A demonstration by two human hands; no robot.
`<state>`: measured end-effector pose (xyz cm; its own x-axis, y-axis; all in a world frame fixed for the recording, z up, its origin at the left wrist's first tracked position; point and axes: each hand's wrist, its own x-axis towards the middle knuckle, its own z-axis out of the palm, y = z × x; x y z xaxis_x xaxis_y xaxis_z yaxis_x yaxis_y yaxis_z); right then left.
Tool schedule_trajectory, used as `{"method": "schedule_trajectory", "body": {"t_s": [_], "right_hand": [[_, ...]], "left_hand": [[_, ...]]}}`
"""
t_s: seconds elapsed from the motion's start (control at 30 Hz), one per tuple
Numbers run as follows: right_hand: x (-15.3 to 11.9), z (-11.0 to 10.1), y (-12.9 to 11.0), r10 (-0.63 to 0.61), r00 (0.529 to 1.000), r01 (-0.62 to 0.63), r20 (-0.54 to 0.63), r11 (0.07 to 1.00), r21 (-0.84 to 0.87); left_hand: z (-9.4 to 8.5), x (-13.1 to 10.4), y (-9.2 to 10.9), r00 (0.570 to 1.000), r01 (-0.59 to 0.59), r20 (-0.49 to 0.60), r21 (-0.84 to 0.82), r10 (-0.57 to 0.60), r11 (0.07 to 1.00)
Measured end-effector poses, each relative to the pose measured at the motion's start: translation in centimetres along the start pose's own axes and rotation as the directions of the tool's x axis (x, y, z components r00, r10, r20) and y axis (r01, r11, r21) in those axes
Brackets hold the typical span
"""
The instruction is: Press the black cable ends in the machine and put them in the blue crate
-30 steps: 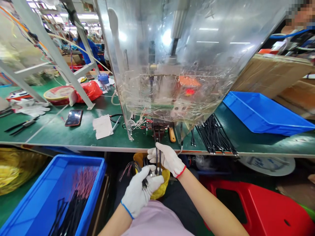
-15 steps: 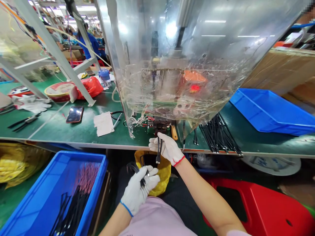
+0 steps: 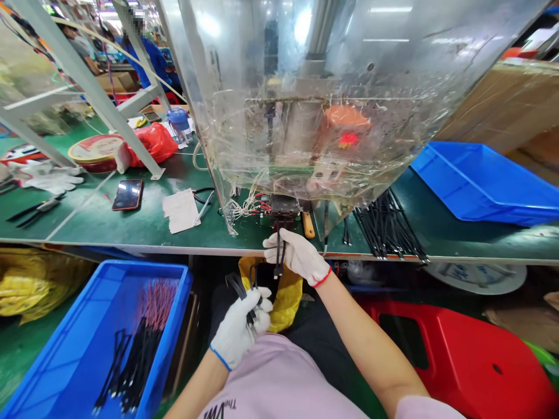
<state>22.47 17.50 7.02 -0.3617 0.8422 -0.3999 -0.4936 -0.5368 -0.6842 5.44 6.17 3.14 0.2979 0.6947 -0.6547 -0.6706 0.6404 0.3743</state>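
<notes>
The left hand (image 3: 239,329), in a white glove with a blue cuff, is closed around a bundle of black cables (image 3: 238,286) — its fingers curled over them, above the person's lap and below the desk (image 3: 100,224) edge. The right hand (image 3: 299,256), in a white glove with a red cuff, is at that edge, its grip pinching a pair of black leads (image 3: 279,256) whose ends hang down past the fingers. The upper ends of the leads reach the dark fixture (image 3: 285,206) under the clear guard (image 3: 349,70). Red and white wires (image 3: 247,206) run into the fixture's left side, and a wooden handle (image 3: 308,224) lies just to its right. Further right, a pile of black cables with metal ends (image 3: 388,224) lies on the desk, beside a blue tray (image 3: 484,180). At lower left, a blue bin (image 3: 87,337) holds more black cables with pinkish wires (image 3: 157,302) — and a yellow bag (image 3: 286,302) hangs open beneath the hands.
</notes>
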Motion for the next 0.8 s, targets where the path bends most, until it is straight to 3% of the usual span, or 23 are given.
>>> {"method": "schedule_trajectory", "body": {"t_s": [0.07, 0.17, 0.23, 0.27, 0.33, 0.4, 0.57, 0.7, 0.73, 0.8], "right_hand": [[-1.0, -1.7, 1.4, 0.096, 0.989, -0.093, 0.11, 0.995, -0.029], [-1.9, -4.1, 5.3, 0.328, 0.911, -0.318, 0.251, 0.945, -0.079], [-1.9, -4.8, 8.2, 0.355, 0.889, -0.37, 0.29, 0.929, -0.002], [-1.8, -4.9, 9.6, 0.317, 0.907, -0.348, 0.278, 0.935, 0.068], [-1.2, -4.6, 11.6, 0.207, 0.962, -0.241, 0.178, 0.949, 0.201], [-0.5, -4.2, 12.8, 0.164, 0.986, -0.169, 0.043, 0.955, 0.244], [1.3, -4.7, 13.8, 0.186, 0.956, -0.154, -0.229, 0.977, 0.148], [3.2, -6.6, 15.4, 0.133, 0.944, -0.129, -0.302, 0.991, 0.034], [3.9, -7.2, 15.9, 0.114, 0.948, -0.125, -0.299, 0.992, -0.017], [5.2, -8.3, 16.7, 0.037, 0.94, -0.087, -0.338, 0.987, -0.134]], "left_hand": [[-1.4, -0.5, 0.4, 1.0, -0.004, 0.005, 0.147, 0.003, 0.989], [-3.6, -1.4, 1.3, 0.994, 0.017, 0.087, 0.429, -0.06, 0.903], [-5.0, -1.7, 1.9, 0.985, 0.019, 0.127, 0.602, -0.119, 0.798], [-5.5, -1.7, 2.0, 0.982, 0.018, 0.13, 0.667, -0.14, 0.745], [-6.2, -1.5, 2.1, 0.983, 0.016, 0.11, 0.755, -0.15, 0.656], [-6.4, -1.2, 1.9, 0.992, 0.021, 0.055, 0.808, -0.111, 0.589], [-5.6, -0.9, 0.3, 0.995, 0.089, -0.096, 0.853, -0.013, 0.514], [-5.7, -0.1, -1.2, 0.982, 0.128, -0.184, 0.829, 0.049, 0.545], [-5.9, 0.4, -1.6, 0.979, 0.127, -0.192, 0.85, 0.076, 0.512], [-6.2, 1.4, -2.1, 0.975, 0.106, -0.167, 0.93, 0.147, 0.353]]}}
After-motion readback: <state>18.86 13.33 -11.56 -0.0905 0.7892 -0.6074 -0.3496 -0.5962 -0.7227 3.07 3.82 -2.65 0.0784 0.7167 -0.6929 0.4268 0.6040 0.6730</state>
